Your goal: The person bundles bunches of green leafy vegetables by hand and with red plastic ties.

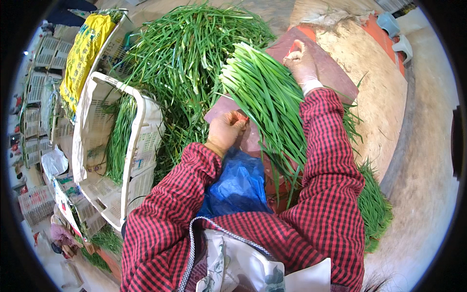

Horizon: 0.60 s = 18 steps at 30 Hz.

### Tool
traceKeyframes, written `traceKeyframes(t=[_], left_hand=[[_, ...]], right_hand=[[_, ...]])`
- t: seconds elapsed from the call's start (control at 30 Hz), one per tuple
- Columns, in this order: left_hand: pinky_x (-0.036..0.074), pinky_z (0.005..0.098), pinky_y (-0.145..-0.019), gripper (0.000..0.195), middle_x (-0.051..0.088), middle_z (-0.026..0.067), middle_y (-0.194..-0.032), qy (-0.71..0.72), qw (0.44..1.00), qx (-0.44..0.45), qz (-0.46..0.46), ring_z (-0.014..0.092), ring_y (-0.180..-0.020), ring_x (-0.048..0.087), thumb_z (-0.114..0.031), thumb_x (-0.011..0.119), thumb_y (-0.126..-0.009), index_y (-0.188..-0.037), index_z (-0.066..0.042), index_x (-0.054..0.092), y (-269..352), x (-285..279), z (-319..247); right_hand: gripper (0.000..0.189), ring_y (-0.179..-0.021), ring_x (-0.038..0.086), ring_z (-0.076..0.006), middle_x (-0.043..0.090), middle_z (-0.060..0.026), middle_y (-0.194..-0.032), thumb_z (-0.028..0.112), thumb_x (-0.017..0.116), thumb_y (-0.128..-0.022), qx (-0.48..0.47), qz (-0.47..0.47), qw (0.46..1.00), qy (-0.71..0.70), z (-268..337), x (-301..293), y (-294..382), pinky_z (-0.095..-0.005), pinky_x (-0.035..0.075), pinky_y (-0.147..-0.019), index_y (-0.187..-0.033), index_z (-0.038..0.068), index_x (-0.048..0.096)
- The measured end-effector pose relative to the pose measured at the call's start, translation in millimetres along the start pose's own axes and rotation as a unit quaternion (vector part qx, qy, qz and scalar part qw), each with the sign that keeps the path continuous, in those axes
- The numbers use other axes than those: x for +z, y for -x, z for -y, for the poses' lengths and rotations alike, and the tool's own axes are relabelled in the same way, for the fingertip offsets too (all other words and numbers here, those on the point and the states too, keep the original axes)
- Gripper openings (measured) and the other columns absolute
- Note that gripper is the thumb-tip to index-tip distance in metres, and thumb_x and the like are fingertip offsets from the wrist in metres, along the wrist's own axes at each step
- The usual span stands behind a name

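A large bundle of garlic chives (266, 87) lies on a reddish-brown board (339, 80), its pale cut ends pointing up and to the left. My left hand (225, 130), in a thin glove, pinches a small red strip (245, 119) just left of the bundle. On the other side, my gloved right hand (302, 65) pinches a red piece (293, 47) near the board's upper edge. Whether both red bits belong to one band under the chives cannot be seen. Blue plastic (237, 182) covers my lap below the board.
A heap of loose chives (197, 47) rises beyond the board. At the left stands a white plastic crate (135, 146) holding chives (122, 142), near a yellow printed sack (87, 54). More chives (374, 204) lie at the right. Plastic stools (403, 49) stand far right; another person (62, 233) is lower left.
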<state>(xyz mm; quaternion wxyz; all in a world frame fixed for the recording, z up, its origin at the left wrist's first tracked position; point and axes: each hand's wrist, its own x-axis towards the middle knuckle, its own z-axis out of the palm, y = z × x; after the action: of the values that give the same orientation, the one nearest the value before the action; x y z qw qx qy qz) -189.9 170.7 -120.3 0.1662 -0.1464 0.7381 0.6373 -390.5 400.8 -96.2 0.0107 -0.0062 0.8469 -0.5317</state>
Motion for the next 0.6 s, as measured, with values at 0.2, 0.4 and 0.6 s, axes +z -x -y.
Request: traceKeyframes(t=[0.2, 0.4, 0.6], left_hand=[[0.051, 0.0222, -0.062, 0.003, 0.067, 0.0056, -0.083, 0.127, 0.990, -0.051, -0.043, 0.011, -0.069, 0.063, -0.005, 0.059, -0.094, -0.097, -0.003, 0.060, 25, -45, 2], [0.052, 0.0277, -0.079, 0.037, 0.069, 0.0076, -0.105, 0.220, 0.965, 0.019, 0.138, 0.015, -0.093, 0.065, -0.004, 0.063, -0.093, -0.128, -0.004, 0.051, 23, -36, -16], [0.049, 0.0300, -0.095, 0.037, 0.065, 0.0076, -0.114, 0.234, 0.935, 0.036, 0.264, 0.016, -0.104, 0.062, 0.000, 0.063, -0.091, -0.127, -0.003, 0.052, 3, -29, -21]], right_hand=[[0.064, -0.081, 0.061, -0.0088, 0.068, -0.0020, -0.085, 0.001, 0.069, -0.081, 0.049, 0.113, 0.991, -0.052, -7, 11, 1, -0.0235, 0.049, -0.080, -0.140, -0.005, 0.044], [0.021, -0.084, 0.065, -0.0124, 0.072, -0.0080, -0.091, 0.014, 0.071, -0.084, 0.046, 0.157, 0.985, -0.049, 12, 14, 11, -0.0265, 0.050, -0.080, -0.103, 0.006, 0.073], [0.024, -0.094, 0.067, -0.0264, 0.071, -0.0093, -0.103, 0.031, 0.063, -0.089, -0.032, 0.077, 0.985, 0.151, 24, 18, 22, -0.0372, 0.051, -0.084, -0.104, 0.015, 0.073]])
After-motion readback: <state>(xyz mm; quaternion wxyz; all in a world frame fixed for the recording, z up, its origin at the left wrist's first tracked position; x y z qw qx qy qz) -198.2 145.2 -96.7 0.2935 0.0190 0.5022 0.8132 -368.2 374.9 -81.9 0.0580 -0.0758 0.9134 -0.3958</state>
